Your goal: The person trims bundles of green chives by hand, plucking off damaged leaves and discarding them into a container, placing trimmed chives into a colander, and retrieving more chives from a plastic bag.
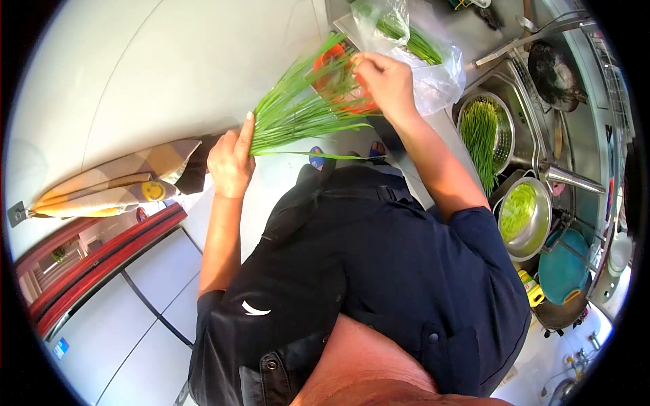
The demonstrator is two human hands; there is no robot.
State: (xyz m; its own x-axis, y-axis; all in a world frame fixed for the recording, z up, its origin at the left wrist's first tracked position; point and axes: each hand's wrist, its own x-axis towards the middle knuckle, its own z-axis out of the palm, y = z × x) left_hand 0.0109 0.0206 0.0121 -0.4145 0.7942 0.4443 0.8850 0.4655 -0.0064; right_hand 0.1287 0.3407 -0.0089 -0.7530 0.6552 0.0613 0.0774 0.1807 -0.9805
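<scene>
- Green stalks (288,118) are fanning out in a loose bunch between the two hands, above the floor in front of the torso, their tips spreading up and to the right.
- The left hand (231,159) is gripping the bunch at its gathered end, fingers closed around it.
- The right hand (386,81) is bending its fingers together at the spread tips; whether it is pinching a leaf, I cannot tell.
- An orange-red object (330,57) is showing partly behind the leaves, too covered to make out.
- A clear plastic bag (440,81) is lying beyond the right hand, holding more green stalks (409,42).
- To the right, a perforated steel colander (503,132) is sitting in the sink (521,84), with long green stems (479,139) hanging over its rim.
- Just beside it, a steel pot (539,230) is holding pale green pieces (518,211).
- Next to the pot, a round teal item (563,267) is resting over a dark pan (560,317).
</scene>
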